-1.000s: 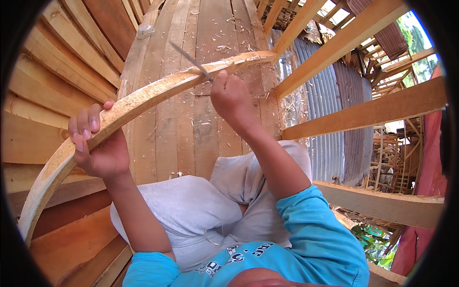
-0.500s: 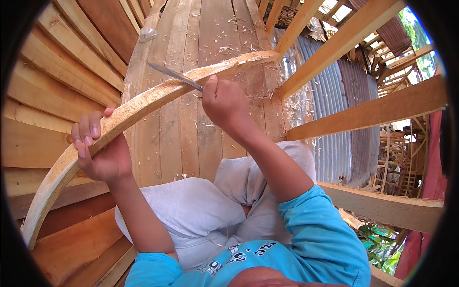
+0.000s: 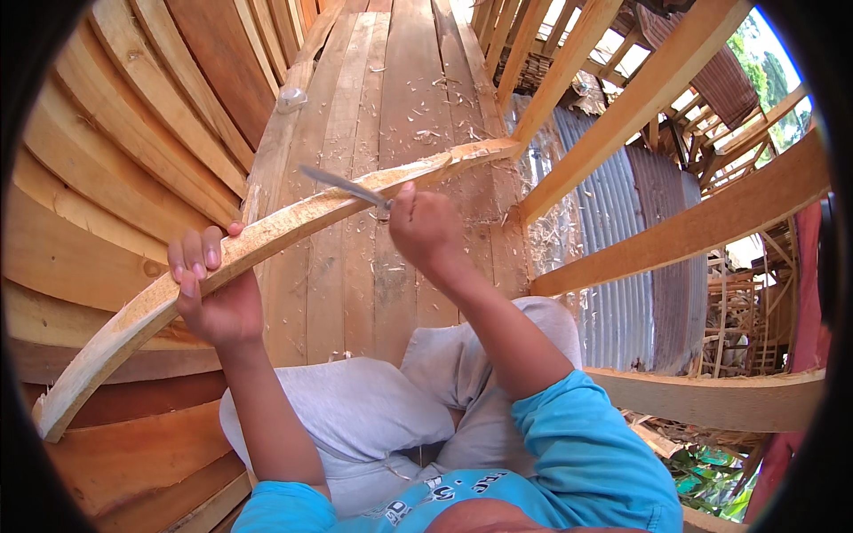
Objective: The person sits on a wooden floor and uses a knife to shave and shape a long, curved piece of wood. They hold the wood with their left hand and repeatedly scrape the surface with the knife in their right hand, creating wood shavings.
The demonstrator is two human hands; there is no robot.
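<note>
A long wooden strip (image 3: 293, 222), bowed in this view, slants from the lower left up to the timbers at the right. My left hand (image 3: 219, 289) is closed around its nearer part, fingers over the upper face and thumb on the near side. In my right hand (image 3: 426, 229) is a knife (image 3: 342, 185), its handle hidden in the fist. The grey blade lies across the strip, pointing to the upper left. Pale, rough patches mark the strip's upper face, and bark-like white shows along its edge.
Wood shavings (image 3: 426, 133) are scattered over the plank floor (image 3: 355, 293). A small clear object (image 3: 290, 99) sits by the left plank wall (image 3: 98, 204). Slanting wooden posts (image 3: 675, 218) stand at the right, with corrugated metal sheets (image 3: 613, 275) beyond them. My crossed legs (image 3: 355, 409) are below.
The whole scene sits lower in the picture as the view tilts up. Both hands keep their holds, and the knife stays across the strip at nearly the same place.
</note>
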